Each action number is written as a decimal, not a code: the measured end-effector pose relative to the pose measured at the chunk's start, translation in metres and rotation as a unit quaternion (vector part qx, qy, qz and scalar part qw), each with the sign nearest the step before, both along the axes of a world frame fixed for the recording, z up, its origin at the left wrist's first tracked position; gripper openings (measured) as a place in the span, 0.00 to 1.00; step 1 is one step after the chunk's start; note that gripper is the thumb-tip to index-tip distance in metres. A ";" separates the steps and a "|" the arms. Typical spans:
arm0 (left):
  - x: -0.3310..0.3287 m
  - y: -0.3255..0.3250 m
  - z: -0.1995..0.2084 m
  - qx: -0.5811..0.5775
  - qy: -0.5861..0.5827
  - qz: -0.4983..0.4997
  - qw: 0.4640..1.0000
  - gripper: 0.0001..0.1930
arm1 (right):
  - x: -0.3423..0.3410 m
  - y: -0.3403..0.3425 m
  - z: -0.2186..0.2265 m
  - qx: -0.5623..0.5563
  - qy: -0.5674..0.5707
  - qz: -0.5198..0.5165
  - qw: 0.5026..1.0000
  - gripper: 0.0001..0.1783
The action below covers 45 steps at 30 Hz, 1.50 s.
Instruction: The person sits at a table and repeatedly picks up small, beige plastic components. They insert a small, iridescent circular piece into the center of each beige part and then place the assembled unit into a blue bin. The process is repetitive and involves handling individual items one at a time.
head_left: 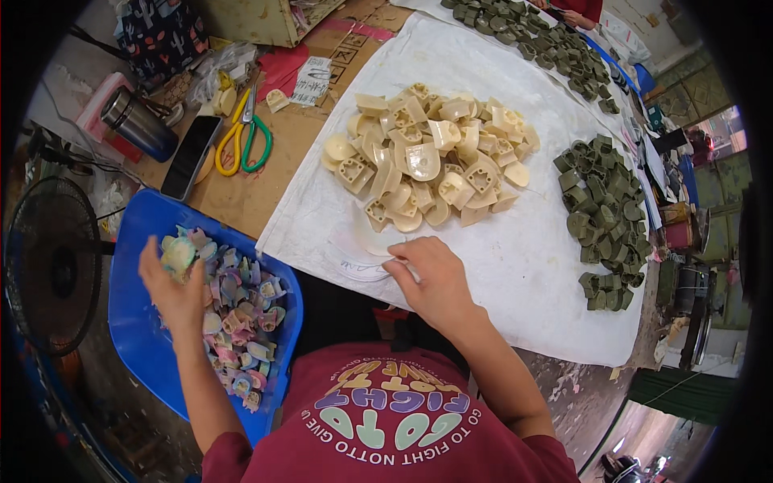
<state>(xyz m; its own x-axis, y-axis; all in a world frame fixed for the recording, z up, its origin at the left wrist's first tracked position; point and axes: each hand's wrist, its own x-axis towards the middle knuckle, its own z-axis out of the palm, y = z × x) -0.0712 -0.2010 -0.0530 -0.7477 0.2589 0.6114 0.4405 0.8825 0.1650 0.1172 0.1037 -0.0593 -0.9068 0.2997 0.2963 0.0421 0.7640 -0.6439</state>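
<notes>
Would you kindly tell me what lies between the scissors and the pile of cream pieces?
In the head view, brown cardboard, then the white cloth, lie between the scissors and the cream pieces.

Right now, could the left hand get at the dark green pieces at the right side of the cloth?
Probably not from here: the left hand is over the blue bin, and the cream pile and right hand lie between it and those green pieces.

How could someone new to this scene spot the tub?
Find the white cloth. By its left corner, under the left hand, sits the tub. Unlike the black fan beside it, it's blue and holds pastel pieces.
</notes>
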 end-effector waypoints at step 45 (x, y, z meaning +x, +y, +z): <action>0.114 0.194 0.022 0.549 -0.639 -0.328 0.427 0.18 | 0.028 0.025 0.033 -0.167 0.053 -0.132 0.976 0.06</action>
